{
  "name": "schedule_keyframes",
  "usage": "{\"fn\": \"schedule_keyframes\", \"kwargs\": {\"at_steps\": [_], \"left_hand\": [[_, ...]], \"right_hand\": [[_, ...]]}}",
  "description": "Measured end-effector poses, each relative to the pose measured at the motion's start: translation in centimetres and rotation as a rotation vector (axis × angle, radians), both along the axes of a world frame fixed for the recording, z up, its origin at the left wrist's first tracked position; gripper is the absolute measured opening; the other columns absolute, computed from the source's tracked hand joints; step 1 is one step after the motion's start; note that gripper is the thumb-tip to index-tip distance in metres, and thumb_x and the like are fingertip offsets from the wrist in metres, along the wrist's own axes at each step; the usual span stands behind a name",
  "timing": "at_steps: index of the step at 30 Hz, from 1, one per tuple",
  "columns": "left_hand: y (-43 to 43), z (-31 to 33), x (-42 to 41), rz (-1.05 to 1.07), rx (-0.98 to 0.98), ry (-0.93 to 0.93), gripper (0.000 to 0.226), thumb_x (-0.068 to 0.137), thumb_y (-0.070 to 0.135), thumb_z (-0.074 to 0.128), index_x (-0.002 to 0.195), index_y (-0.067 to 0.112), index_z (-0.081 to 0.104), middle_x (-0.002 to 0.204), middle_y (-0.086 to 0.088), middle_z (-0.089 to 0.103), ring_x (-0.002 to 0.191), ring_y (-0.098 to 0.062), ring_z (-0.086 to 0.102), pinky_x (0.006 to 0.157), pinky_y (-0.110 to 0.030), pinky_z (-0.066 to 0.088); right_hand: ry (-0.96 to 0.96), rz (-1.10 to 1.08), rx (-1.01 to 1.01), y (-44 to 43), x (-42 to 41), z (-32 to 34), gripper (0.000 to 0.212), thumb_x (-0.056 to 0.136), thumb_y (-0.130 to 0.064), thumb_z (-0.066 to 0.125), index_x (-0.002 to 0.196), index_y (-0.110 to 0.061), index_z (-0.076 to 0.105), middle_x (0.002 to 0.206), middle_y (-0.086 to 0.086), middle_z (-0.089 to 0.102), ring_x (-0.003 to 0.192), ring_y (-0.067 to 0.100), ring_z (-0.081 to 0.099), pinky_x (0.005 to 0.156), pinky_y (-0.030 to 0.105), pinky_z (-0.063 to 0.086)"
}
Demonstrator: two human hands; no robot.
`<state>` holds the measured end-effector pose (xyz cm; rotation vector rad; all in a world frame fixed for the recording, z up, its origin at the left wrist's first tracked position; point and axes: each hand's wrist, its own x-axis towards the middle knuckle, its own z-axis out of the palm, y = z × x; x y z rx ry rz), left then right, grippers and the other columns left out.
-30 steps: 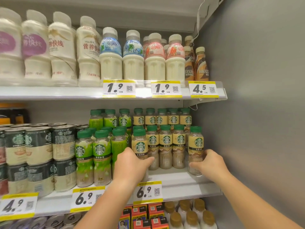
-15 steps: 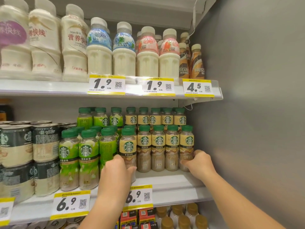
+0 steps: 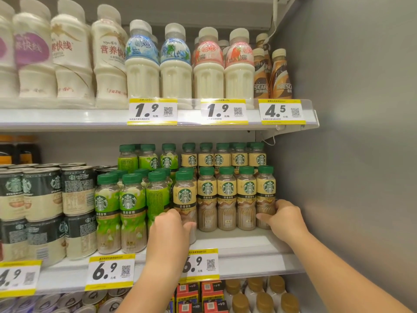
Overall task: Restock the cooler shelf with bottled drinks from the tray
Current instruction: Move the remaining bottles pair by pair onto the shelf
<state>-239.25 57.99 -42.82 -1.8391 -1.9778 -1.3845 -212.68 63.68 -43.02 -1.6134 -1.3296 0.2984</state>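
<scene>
Left hand [image 3: 168, 231] wrapped round the lower body of the front tan-label latte bottle [image 3: 184, 199], which stands upright on the middle shelf [image 3: 243, 249], forward of its row. Right hand [image 3: 284, 219] clamped on the rightmost latte bottle [image 3: 266, 195] in the front row of 4, next to the cooler wall [image 3: 352, 154]. Green-label bottles [image 3: 132, 208] just left; stacked cans [image 3: 45, 206] further left. Milk drinks [image 3: 176, 71] on the upper shelf behind.

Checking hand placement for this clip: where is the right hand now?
In the head view, the right hand is on the middle shelf, its grip on the rightmost tan latte bottle, next to the grey cooler wall.
</scene>
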Motion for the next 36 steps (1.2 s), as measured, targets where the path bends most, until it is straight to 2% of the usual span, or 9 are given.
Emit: {"fn": "schedule_keyframes", "kwargs": {"at_steps": [6,14,20,24,26,28,30,32,36], "left_hand": [[-0.3,0.2,0.0,0.015,0.006,-0.024,0.046,0.082,0.035,0.081,0.072,0.015,0.042,0.061,0.004,0.046,0.059,-0.024,0.046,0.046,-0.029,0.03],[-0.9,0.7,-0.3,0.007,-0.04,0.008,0.042,0.082,0.044,0.079,0.087,0.013,0.051,0.085,-0.005,0.062,0.073,-0.024,0.054,0.06,-0.029,0.04],[-2.4,0.5,-1.4,-0.069,-0.035,0.103,0.051,0.084,0.047,0.075,0.112,0.01,0.055,0.103,-0.005,0.066,0.096,-0.026,0.064,0.066,-0.028,0.04],[-4.3,0.3,-1.7,-0.173,0.047,0.426,0.053,0.088,0.061,0.055,0.12,0.019,0.056,0.109,0.003,0.06,0.105,-0.021,0.058,0.087,-0.034,0.049],[-5.5,0.1,-1.8,-0.196,0.044,0.597,0.065,0.086,0.069,0.039,0.127,0.021,0.056,0.118,0.0,0.06,0.119,-0.027,0.053,0.108,-0.05,0.038],[-6.4,-0.4,-1.8,-0.185,0.019,0.714,0.08,0.085,0.074,0.028,0.141,0.022,0.05,0.139,-0.007,0.054,0.139,-0.033,0.038,0.117,-0.059,0.02],[-6.9,-1.1,-1.9,-0.198,0.019,0.757,0.087,0.085,0.078,0.027,0.148,0.021,0.045,0.151,-0.013,0.046,0.146,-0.037,0.03,0.117,-0.063,0.018],[-7.5,-2.0,-1.9,-0.238,0.017,0.768,0.089,0.085,0.079,0.03,0.15,0.019,0.043,0.153,-0.017,0.043,0.146,-0.039,0.03,0.114,-0.066,0.022],[-9.0,-5.2,-2.2,-0.346,0.041,0.77,0.09,0.086,0.078,0.033,0.152,0.016,0.039,0.157,-0.019,0.036,0.147,-0.042,0.027,0.113,-0.068,0.023]], "right_hand": [[0.007,0.004,-0.027,-0.1,0.2,0.3,0.056,0.078,-0.029,0.085,0.125,-0.008,0.061,0.117,0.009,0.069,0.087,0.017,0.052,0.075,0.028,0.043],[-0.049,-0.018,-0.045,-0.4,-0.1,0.3,0.055,0.078,-0.032,0.084,0.122,-0.009,0.06,0.117,0.01,0.069,0.09,0.022,0.059,0.076,0.029,0.046],[-0.293,-0.141,-0.063,-2.2,-1.4,0.7,0.06,0.082,-0.049,0.075,0.121,-0.013,0.046,0.111,0.01,0.067,0.096,0.031,0.066,0.069,0.037,0.053],[-0.599,-0.253,-0.047,-5.0,-2.3,0.1,0.069,0.083,-0.073,0.045,0.125,-0.018,0.045,0.11,0.004,0.067,0.095,0.028,0.066,0.061,0.036,0.043],[-0.658,-0.243,-0.015,-6.4,-2.9,-0.5,0.076,0.081,-0.077,0.033,0.125,-0.017,0.048,0.117,0.005,0.064,0.103,0.028,0.062,0.068,0.038,0.046],[-0.717,-0.22,-0.009,-8.0,-3.6,-1.2,0.086,0.082,-0.077,0.027,0.139,-0.016,0.044,0.141,0.009,0.054,0.127,0.029,0.05,0.095,0.044,0.046],[-0.757,-0.203,-0.02,-9.9,-4.5,-1.8,0.093,0.082,-0.077,0.021,0.152,-0.017,0.03,0.16,0.01,0.032,0.147,0.028,0.028,0.117,0.046,0.025],[-0.772,-0.192,-0.015,-11.8,-5.2,-2.7,0.094,0.082,-0.077,0.019,0.156,-0.02,0.022,0.164,0.01,0.021,0.151,0.027,0.015,0.121,0.047,0.014],[-0.829,-0.225,-0.006,-16.0,-6.9,-5.3,0.092,0.084,-0.075,0.027,0.156,-0.017,0.026,0.164,0.014,0.019,0.151,0.032,0.015,0.12,0.052,0.013]]}}
